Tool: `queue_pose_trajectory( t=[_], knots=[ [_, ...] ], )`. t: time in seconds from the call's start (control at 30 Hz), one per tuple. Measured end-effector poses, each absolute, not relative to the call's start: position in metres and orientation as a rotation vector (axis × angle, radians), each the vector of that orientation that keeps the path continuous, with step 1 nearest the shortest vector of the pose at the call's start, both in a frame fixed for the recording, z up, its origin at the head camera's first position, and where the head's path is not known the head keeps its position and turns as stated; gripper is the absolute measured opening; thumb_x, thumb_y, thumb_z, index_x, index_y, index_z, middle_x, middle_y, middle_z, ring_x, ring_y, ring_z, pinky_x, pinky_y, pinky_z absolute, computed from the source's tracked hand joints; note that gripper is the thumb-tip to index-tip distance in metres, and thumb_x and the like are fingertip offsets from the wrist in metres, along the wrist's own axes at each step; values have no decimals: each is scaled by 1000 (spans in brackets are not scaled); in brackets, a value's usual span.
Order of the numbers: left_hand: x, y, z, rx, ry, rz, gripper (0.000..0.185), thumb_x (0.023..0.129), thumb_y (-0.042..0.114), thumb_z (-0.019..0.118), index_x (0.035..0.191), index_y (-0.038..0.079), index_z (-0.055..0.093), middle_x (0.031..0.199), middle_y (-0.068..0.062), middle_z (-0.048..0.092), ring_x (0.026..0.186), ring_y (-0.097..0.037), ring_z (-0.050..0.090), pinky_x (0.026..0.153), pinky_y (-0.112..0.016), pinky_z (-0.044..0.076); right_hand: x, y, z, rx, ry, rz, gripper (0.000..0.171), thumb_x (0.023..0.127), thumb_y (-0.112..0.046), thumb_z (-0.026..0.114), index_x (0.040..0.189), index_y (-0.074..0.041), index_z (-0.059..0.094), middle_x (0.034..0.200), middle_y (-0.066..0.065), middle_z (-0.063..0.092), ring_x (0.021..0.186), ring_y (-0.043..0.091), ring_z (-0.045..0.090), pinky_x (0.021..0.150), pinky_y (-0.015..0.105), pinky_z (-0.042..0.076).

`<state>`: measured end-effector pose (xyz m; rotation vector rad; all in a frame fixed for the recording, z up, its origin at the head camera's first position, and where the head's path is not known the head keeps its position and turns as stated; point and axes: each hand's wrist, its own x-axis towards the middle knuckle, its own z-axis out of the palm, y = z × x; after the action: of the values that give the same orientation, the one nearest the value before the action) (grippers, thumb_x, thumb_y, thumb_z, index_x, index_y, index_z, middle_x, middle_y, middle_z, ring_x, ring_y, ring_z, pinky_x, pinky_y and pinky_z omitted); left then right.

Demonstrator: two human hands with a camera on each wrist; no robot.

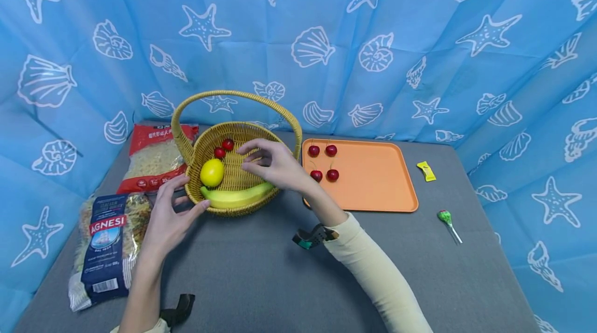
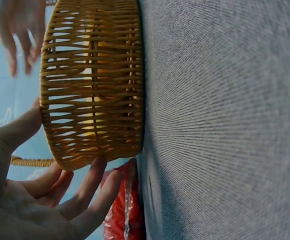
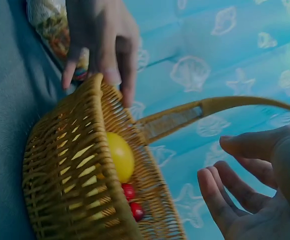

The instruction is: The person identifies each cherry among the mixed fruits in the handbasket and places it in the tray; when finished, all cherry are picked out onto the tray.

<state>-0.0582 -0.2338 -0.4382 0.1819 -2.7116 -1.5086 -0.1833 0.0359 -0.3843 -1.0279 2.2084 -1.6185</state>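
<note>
A wicker basket point(image 1: 235, 212) with a tall handle holds a lemon point(image 1: 212, 172), a banana point(image 1: 238, 197) and two cherries point(image 1: 223, 148). My left hand point(image 1: 173, 214) grips the basket's near left side, thumb at the rim and fingers against the outer weave; the left wrist view shows this hand point(image 2: 45, 200) close up. Over the basket's right part hovers my right hand point(image 1: 275, 163), its fingers loosely bent. In the right wrist view that hand point(image 3: 260, 180) has nothing between thumb and fingers and is apart from the basket.
An orange tray point(image 1: 373, 177) with several cherries point(image 1: 332, 175) lies right of the basket. Farther right are a yellow wrapped candy point(image 1: 426, 171) and a green lollipop point(image 1: 445, 217). A red pasta bag point(image 1: 156, 159) and a blue AGNESI pasta bag point(image 1: 107, 245) lie left.
</note>
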Motion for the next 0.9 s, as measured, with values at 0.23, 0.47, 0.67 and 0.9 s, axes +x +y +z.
queue_pose_trajectory(
  t=[0.23, 0.47, 0.67, 0.9],
  knots=[
    [-59, -231, -439, 182, -2720, -1481, 81, 102, 35, 78, 166, 8, 37, 171, -26, 31, 136, -52, 59, 104, -55, 63, -221, -9, -401, -888, 2272, -1432, 35, 107, -11, 66, 140, 0, 66, 141, 21, 69, 126, 32, 70, 106, 33, 63],
    [-58, -231, -439, 181, -2719, -1469, 80, 102, 35, 78, 165, 7, 37, 170, -27, 32, 136, -53, 59, 108, -65, 58, -235, -44, -420, -706, 2287, -1316, 39, 113, -12, 55, 150, -3, 61, 151, 18, 64, 140, 31, 60, 112, 40, 57],
    [-59, -232, -439, 172, -2710, -1466, 79, 102, 33, 78, 164, 6, 38, 169, -27, 33, 135, -53, 60, 106, -55, 61, -234, -63, -434, -611, 2273, -1272, 42, 116, -12, 46, 156, -8, 58, 162, 15, 57, 134, 27, 60, 99, 29, 51],
    [-59, -233, -440, 157, -2696, -1482, 78, 102, 31, 78, 164, 5, 39, 169, -27, 33, 134, -52, 60, 92, -10, 59, -234, -67, -443, -661, 2255, -1217, 49, 114, -4, 40, 161, -10, 53, 168, 14, 51, 149, 27, 54, 115, 28, 48]
  ],
)
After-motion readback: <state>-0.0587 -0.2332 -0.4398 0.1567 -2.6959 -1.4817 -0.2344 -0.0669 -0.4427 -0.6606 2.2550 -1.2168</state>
